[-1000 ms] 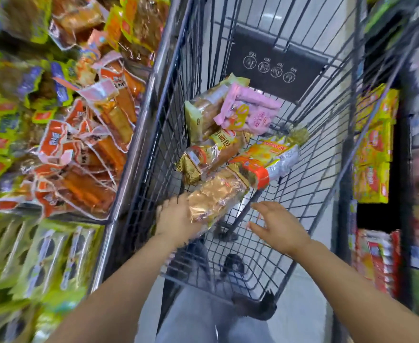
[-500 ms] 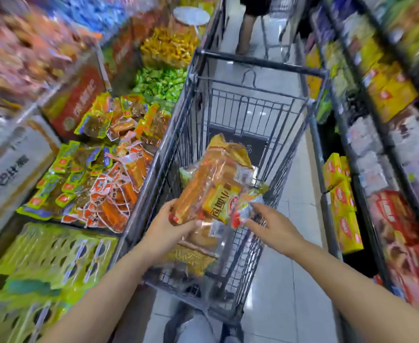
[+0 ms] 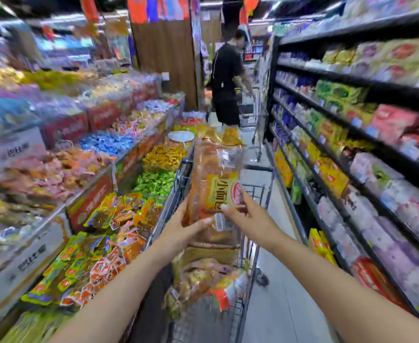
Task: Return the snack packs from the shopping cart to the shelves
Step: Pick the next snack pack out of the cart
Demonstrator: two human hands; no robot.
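Observation:
A long clear pack of brown bread rolls with a yellow label (image 3: pixel 216 179) stands upright above the shopping cart (image 3: pixel 258 194). My left hand (image 3: pixel 181 231) grips its lower left edge, thumb across the front. My right hand (image 3: pixel 248 216) holds its lower right side, fingers on the label. Other snack packs (image 3: pixel 203 280) lie in the cart basket below. Shelves of packaged snacks (image 3: pixel 352 149) run along the right.
Open bins of loose wrapped snacks (image 3: pixel 99 224) line the left side, close against the cart. A person in black (image 3: pixel 228 82) stands with another cart (image 3: pixel 250 112) farther down the narrow aisle. The tiled floor (image 3: pixel 275 305) shows between cart and right shelves.
The bread pack came up out of the cart and now stands upright between both hands. My view rose from the basket to the aisle ahead.

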